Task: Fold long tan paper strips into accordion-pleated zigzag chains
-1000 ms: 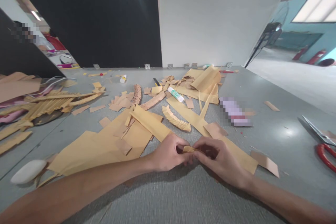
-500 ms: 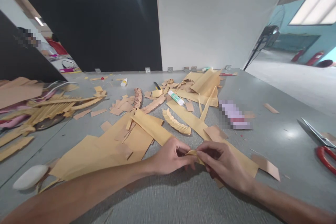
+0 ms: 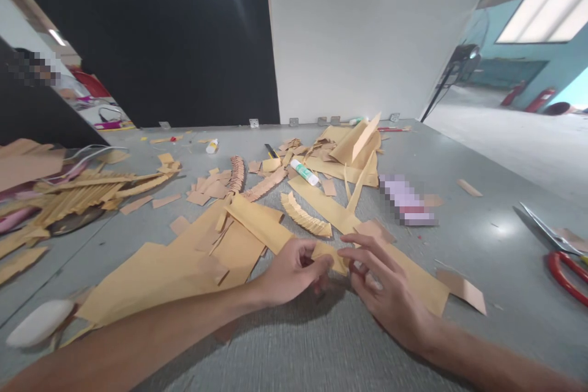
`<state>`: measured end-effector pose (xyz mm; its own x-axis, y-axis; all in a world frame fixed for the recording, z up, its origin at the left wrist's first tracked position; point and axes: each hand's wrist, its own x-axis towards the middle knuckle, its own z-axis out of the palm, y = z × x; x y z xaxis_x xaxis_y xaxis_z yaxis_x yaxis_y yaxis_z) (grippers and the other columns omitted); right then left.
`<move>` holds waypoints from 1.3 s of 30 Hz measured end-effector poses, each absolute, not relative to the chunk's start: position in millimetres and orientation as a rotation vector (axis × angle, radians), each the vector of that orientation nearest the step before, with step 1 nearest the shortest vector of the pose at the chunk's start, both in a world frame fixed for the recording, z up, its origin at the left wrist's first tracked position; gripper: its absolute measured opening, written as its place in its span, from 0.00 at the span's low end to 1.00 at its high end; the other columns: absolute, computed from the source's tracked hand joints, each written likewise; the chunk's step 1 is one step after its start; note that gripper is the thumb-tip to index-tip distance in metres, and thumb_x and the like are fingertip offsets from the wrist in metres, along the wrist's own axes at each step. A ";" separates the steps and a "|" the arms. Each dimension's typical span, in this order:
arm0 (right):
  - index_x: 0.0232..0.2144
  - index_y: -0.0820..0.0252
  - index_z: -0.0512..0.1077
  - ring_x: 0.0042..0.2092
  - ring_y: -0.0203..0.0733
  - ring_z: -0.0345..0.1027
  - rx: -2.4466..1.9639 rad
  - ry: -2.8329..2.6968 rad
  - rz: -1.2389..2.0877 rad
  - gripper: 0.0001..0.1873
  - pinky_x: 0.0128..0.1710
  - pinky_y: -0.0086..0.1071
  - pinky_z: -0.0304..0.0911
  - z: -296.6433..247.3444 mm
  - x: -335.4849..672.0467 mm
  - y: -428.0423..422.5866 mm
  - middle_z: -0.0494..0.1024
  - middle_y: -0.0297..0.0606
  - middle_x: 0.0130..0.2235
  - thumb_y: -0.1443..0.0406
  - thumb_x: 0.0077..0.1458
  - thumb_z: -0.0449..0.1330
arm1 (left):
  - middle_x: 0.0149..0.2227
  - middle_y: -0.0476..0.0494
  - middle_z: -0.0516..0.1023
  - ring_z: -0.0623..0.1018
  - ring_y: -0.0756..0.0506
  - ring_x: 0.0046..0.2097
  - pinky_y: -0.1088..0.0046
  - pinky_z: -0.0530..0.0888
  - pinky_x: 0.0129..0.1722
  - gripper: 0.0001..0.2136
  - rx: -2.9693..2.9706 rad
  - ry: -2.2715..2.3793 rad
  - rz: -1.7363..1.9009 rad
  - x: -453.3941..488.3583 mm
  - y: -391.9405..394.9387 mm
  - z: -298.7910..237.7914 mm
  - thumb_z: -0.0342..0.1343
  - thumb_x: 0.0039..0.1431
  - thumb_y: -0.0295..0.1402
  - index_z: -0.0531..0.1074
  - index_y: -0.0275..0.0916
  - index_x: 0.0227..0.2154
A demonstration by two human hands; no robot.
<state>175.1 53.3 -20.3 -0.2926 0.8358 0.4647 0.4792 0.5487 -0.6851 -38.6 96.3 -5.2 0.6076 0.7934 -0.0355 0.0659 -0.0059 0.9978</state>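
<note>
Between thumb and fingers, my left hand [image 3: 289, 271] pinches a small piece of yellow-brown paper [image 3: 339, 263] just above the grey table. My right hand [image 3: 386, 288] is at the paper's right end with fingers apart; whether a fingertip still touches it is hard to see. Beyond the hands lies a curved strip of pleated paper [image 3: 304, 215]. A green-and-white glue stick [image 3: 304, 173] rests farther back on the scraps. Larger brown paper sheets [image 3: 151, 278] spread out to the left, partly under my left forearm.
Red-handled scissors [image 3: 567, 275] lie at the right edge. A white computer mouse [image 3: 40, 323] sits at the lower left. Cut paper squares [image 3: 209, 187] and a box cutter [image 3: 271, 150] are farther back. A black and white panel [image 3: 367, 37] stands behind the table.
My right hand has loosened its pinch and its fingers have spread. The paper piece now shows more of its flat face in my left hand. The view has shifted slightly.
</note>
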 end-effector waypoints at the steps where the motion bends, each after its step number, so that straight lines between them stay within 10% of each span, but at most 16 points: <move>1: 0.49 0.50 0.73 0.47 0.41 0.75 -1.044 -1.996 0.511 0.16 0.38 0.31 0.73 -20.1 175.2 52.6 0.68 0.44 0.59 0.71 0.65 0.53 | 0.23 0.47 0.74 0.72 0.51 0.24 0.78 0.68 0.24 0.22 1.488 0.752 0.665 -39.0 96.1 -4.9 0.52 0.66 0.50 0.71 0.34 0.29; 10: 0.41 0.55 0.76 0.37 0.39 0.74 -1.043 -1.878 0.578 0.07 0.37 0.30 0.70 -13.7 174.6 52.4 0.79 0.37 0.38 0.69 0.65 0.58 | 0.47 0.37 0.79 0.78 0.47 0.37 0.74 0.71 0.33 0.30 1.508 0.768 0.754 -37.5 86.5 -1.8 0.67 0.55 0.44 0.69 0.41 0.58; 18: 0.38 0.56 0.77 0.31 0.37 0.73 -1.158 -1.811 0.664 0.06 0.32 0.28 0.69 -18.3 173.2 51.8 0.81 0.34 0.34 0.64 0.64 0.60 | 0.21 0.47 0.73 0.72 0.50 0.25 0.77 0.66 0.26 0.17 1.650 0.845 0.686 -36.3 83.6 1.5 0.53 0.68 0.42 0.80 0.33 0.36; 29: 0.40 0.58 0.76 0.26 0.34 0.72 -1.075 -1.944 0.321 0.06 0.29 0.27 0.68 -19.0 173.9 50.1 0.82 0.32 0.31 0.69 0.64 0.59 | 0.30 0.42 0.79 0.69 0.53 0.22 0.78 0.65 0.23 0.20 1.633 0.767 0.554 -35.7 91.2 -7.7 0.50 0.69 0.45 0.77 0.32 0.34; 39: 0.56 0.67 0.68 0.51 0.42 0.77 -0.785 -2.347 -0.050 0.16 0.47 0.32 0.73 -21.3 186.5 45.7 0.81 0.49 0.50 0.73 0.70 0.50 | 0.32 0.42 0.81 0.71 0.52 0.21 0.78 0.65 0.21 0.17 1.532 0.760 0.585 -36.4 91.3 -8.1 0.50 0.69 0.39 0.78 0.33 0.34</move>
